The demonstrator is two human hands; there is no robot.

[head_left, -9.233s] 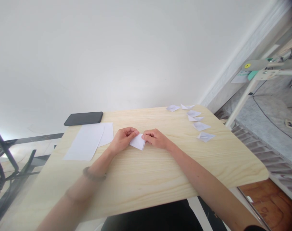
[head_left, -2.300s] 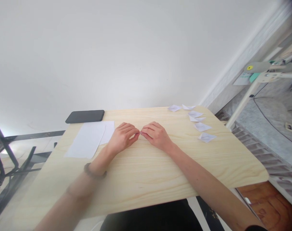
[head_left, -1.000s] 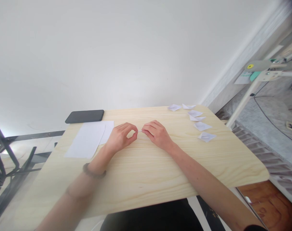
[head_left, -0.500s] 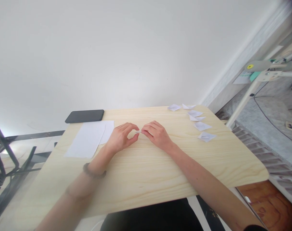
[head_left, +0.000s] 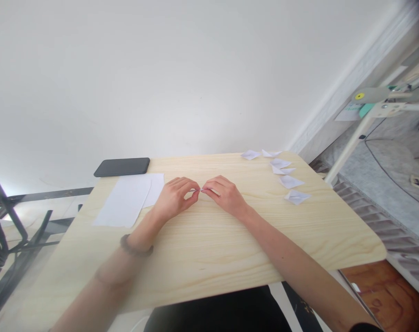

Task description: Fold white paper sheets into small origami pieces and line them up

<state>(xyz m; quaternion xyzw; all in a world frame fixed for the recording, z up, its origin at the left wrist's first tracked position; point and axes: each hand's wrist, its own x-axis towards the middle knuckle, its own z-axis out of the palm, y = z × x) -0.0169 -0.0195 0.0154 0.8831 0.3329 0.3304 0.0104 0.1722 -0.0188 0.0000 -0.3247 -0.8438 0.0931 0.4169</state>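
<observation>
My left hand (head_left: 176, 197) and my right hand (head_left: 225, 194) meet near the middle of a light wooden table (head_left: 209, 249). Both pinch a small folded piece of white paper (head_left: 199, 189) between fingertips; only a thin sliver of it shows between the hands. The fingers of both hands are curled and pressed together on it. A dark bead bracelet (head_left: 136, 249) circles my left wrist.
Flat white sheets (head_left: 128, 199) lie left of my hands, with a black phone (head_left: 122, 166) behind them at the table's far edge. Several small folded paper pieces (head_left: 288, 180) are lined up at the far right. A white stand (head_left: 354, 133) rises beyond the right edge.
The paper was a larger folded square held flat earlier; now it is folded small and almost hidden. In the last second my left fingers closed back onto it.
</observation>
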